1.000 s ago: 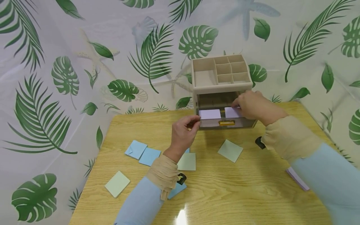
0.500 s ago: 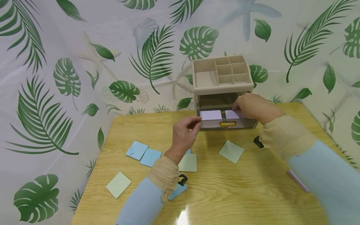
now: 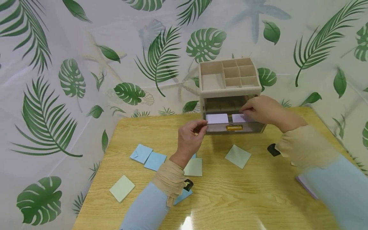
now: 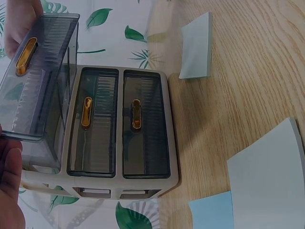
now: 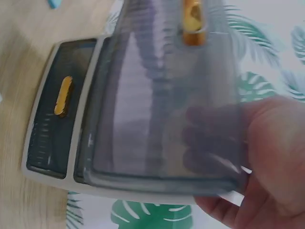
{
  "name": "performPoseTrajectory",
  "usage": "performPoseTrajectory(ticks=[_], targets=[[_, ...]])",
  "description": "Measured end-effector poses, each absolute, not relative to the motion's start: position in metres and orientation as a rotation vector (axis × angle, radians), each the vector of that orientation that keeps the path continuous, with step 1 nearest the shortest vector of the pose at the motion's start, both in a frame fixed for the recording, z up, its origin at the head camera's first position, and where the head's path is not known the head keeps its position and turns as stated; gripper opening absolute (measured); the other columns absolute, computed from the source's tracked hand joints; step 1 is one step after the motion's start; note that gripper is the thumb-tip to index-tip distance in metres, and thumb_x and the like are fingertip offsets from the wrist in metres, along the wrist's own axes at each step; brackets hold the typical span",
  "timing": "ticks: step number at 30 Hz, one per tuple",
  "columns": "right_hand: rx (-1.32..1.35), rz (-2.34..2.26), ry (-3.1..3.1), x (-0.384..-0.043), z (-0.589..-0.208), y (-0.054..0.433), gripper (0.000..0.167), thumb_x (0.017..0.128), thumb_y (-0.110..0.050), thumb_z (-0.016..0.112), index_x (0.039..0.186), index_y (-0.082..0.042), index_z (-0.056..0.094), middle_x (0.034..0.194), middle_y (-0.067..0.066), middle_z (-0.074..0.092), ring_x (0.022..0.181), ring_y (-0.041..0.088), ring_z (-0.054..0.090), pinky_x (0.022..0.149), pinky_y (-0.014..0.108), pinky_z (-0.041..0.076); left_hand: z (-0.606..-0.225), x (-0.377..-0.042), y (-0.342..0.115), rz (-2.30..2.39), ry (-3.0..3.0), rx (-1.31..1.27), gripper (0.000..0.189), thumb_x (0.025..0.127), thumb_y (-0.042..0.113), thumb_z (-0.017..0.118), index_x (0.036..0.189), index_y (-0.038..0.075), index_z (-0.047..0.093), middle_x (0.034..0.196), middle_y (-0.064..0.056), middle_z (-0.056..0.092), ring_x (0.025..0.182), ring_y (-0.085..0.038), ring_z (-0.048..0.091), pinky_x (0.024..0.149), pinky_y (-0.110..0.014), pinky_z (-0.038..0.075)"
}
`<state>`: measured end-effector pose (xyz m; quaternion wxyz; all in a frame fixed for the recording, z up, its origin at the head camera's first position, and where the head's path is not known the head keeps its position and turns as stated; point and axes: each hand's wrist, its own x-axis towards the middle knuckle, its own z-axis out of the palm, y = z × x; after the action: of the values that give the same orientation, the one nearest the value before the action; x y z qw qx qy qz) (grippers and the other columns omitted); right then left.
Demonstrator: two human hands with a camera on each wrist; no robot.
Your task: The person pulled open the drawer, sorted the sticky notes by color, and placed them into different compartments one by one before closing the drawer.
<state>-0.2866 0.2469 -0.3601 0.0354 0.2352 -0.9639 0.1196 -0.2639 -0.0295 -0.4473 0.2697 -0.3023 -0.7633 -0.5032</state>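
Note:
A beige desktop organizer (image 3: 230,93) stands at the back of the table with its top smoky clear drawer (image 3: 215,128) pulled out. My left hand (image 3: 189,137) pinches that drawer's left front corner between thumb and fingers. Two pads of purple sticky notes, a left pad (image 3: 217,118) and a right pad (image 3: 239,118), lie side by side in the drawer. My right hand (image 3: 265,110) reaches in over the drawer's right side, fingertips at the right pad. In the right wrist view, its bent fingers (image 5: 209,133) show through the drawer front; I cannot tell whether they grip the pad.
Two lower drawers (image 4: 95,152) of the organizer are closed. Green sticky-note pads (image 3: 238,156) and blue ones (image 3: 155,161) are spread over the wooden table (image 3: 244,198). Another purple pad (image 3: 306,185) lies at the right, partly behind the right sleeve. A leaf-patterned curtain hangs behind.
My right hand has shifted slightly at the right purple pad, and its wrist has swung a little to the right. The left hand keeps its hold on the drawer corner.

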Motion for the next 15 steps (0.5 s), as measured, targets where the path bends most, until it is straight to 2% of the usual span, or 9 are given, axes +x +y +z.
performPoseTrajectory(ticks=[2, 4, 9, 12, 15], targets=[[0.699, 0.438, -2.903, -0.275, -0.357, 0.253, 0.018, 0.092, -0.01, 0.063, 0.104, -0.007, 0.075, 0.106, 0.012, 0.07, 0.091, 0.027, 0.065, 0.074, 0.045, 0.05, -0.448, -0.264, -0.029, -1.359, -2.054, -0.814, 0.011, 0.088, 0.006, 0.069, 0.097, -0.001, 0.072, 0.088, -0.007, 0.071, 0.072, -0.011, 0.065, 0.063, -0.017, 0.052], [0.664, 0.479, -2.83, -0.261, -0.354, 0.259, 0.017, 0.092, -0.011, 0.063, 0.105, -0.008, 0.074, 0.106, 0.011, 0.07, 0.083, 0.023, 0.062, 0.07, 0.042, 0.048, -0.449, -0.264, -0.028, -1.364, -2.047, -0.811, 0.011, 0.088, 0.005, 0.069, 0.097, -0.001, 0.072, 0.088, -0.007, 0.071, 0.072, -0.011, 0.065, 0.063, -0.017, 0.052], [0.53, 0.529, -2.715, -0.224, -0.351, 0.282, 0.018, 0.094, -0.016, 0.062, 0.109, -0.011, 0.072, 0.101, 0.007, 0.07, 0.049, 0.012, 0.042, 0.054, 0.031, 0.039, -0.449, -0.263, -0.027, -1.376, -2.039, -0.789, 0.012, 0.088, 0.004, 0.069, 0.098, -0.002, 0.071, 0.086, -0.008, 0.071, 0.071, -0.013, 0.066, 0.063, -0.019, 0.052], [0.448, 0.523, -2.711, -0.205, -0.358, 0.299, 0.02, 0.096, -0.019, 0.06, 0.11, -0.011, 0.071, 0.1, 0.007, 0.07, 0.048, 0.01, 0.039, 0.052, 0.029, 0.038, -0.45, -0.262, -0.026, -1.385, -2.048, -0.754, 0.013, 0.088, 0.005, 0.07, 0.1, 0.0, 0.07, 0.087, -0.008, 0.071, 0.071, -0.013, 0.066, 0.063, -0.019, 0.052], [0.389, 0.498, -2.74, -0.189, -0.374, 0.317, 0.02, 0.096, -0.019, 0.06, 0.11, -0.008, 0.07, 0.099, 0.009, 0.07, 0.053, 0.011, 0.043, 0.052, 0.03, 0.037, -0.452, -0.26, -0.025, -1.389, -2.066, -0.723, 0.014, 0.088, 0.007, 0.07, 0.1, 0.002, 0.069, 0.088, -0.007, 0.071, 0.072, -0.012, 0.066, 0.063, -0.019, 0.052]])
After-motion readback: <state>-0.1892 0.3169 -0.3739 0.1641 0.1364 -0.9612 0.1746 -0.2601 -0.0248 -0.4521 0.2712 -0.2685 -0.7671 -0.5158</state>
